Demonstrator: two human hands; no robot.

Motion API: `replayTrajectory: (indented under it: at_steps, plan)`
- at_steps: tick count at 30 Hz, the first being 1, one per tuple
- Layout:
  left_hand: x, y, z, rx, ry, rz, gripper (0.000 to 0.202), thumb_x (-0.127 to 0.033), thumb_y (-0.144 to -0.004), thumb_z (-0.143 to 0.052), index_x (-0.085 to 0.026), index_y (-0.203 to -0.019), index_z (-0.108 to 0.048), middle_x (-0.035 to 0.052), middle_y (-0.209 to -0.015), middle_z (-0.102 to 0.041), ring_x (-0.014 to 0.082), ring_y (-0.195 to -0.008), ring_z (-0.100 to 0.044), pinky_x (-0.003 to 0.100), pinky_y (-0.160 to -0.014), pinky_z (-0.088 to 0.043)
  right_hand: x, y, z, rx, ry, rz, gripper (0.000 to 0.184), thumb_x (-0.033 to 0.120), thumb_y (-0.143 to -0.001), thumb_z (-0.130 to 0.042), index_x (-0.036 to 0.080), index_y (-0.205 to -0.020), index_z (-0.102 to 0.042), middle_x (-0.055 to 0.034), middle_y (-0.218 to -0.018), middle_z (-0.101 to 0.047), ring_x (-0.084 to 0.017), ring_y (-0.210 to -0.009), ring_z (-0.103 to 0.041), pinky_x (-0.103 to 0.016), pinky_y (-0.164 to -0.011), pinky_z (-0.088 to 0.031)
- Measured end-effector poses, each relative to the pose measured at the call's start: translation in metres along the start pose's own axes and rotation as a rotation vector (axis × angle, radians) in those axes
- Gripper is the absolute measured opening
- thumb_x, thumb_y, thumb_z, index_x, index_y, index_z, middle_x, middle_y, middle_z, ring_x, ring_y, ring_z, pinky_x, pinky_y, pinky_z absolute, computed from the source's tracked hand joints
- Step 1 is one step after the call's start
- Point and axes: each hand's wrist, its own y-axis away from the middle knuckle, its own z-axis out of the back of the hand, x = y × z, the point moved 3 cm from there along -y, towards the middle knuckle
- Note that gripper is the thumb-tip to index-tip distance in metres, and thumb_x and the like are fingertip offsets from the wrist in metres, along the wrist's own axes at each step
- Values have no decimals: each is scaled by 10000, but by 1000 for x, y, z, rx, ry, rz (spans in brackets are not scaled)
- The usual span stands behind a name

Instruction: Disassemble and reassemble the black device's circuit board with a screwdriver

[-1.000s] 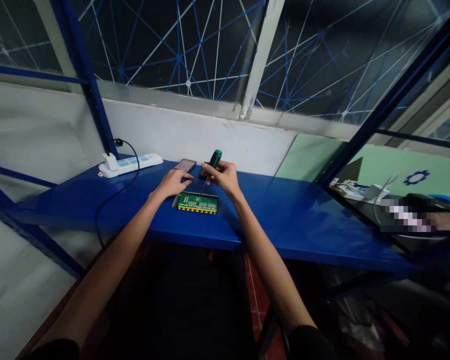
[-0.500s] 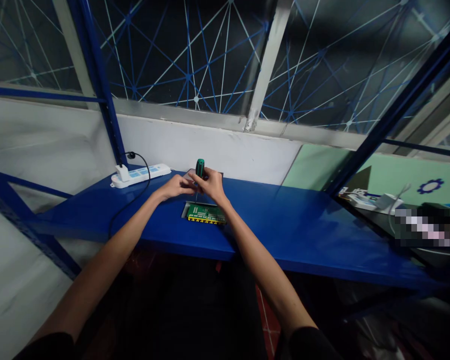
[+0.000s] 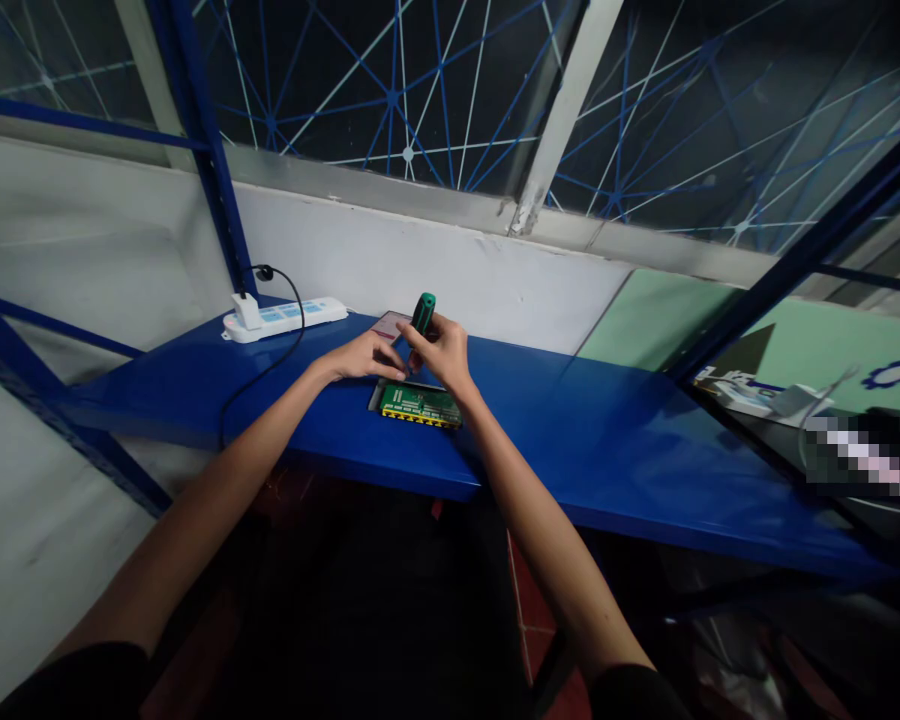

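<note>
My right hand (image 3: 445, 352) is closed around the green and black handle of a screwdriver (image 3: 424, 313), which leans with its top to the right. Its shaft points down toward the back edge of a green circuit board (image 3: 420, 402). The board has a yellow and black front edge and lies in a grey metal housing (image 3: 375, 396). My left hand (image 3: 364, 357) is beside the screwdriver's lower end, thumb and fingertips drawn together just over the board's back left edge. Anything between those fingertips is too small to make out.
A white power strip (image 3: 285, 318) with a plugged-in adapter and black cable (image 3: 262, 378) lies at the left of the blue table (image 3: 555, 430). Behind my hands is a flat, pale-faced object (image 3: 386, 325). Blue posts frame the table; a dark tray with white items (image 3: 795, 400) sits at right.
The screwdriver has gone from upright to leaning right. Both hands are lower, closer to the board's back edge. My view has tilted down slightly.
</note>
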Motion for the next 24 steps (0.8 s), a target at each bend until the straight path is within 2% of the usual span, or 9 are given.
replayTrajectory:
  at_steps: [6, 11, 19, 24]
  plan:
    - [-1, 0, 1, 12, -7, -16, 218, -362, -691, -774, -184, -818, -782, 79, -909, -762, 230, -915, -681, 334, -881, -503, 1, 0, -1, 30, 33, 25, 403, 600, -804, -618, 226, -688, -520, -13, -548, -572, -185, -623, -605, -306, -547, -469]
    - [-1, 0, 1, 22, -11, -21, 193, -353, -702, -768, -184, -796, -768, 79, -920, -757, 238, -934, -677, 345, -893, -495, -3, -2, -1, 111, -58, 0, 390, 593, -793, -640, 223, -719, -543, 0, -558, -572, -170, -575, -609, -306, -533, -490]
    - [-7, 4, 0, 18, 76, 10, 234, -319, -707, -761, -162, -881, -762, 92, -964, -750, 250, -968, -677, 365, -899, -515, -3, -4, 1, 397, -369, -44, 399, 542, -754, -706, 190, -928, -638, -20, -725, -649, -148, -545, -623, -295, -465, -522]
    - [-4, 3, 0, 9, 73, 0, 217, -295, -712, -761, -134, -858, -764, 123, -960, -746, 258, -962, -678, 372, -906, -515, -4, -4, 3, 414, -424, -103, 476, 537, -762, -706, 187, -1071, -608, -15, -745, -654, -142, -540, -621, -300, -479, -539]
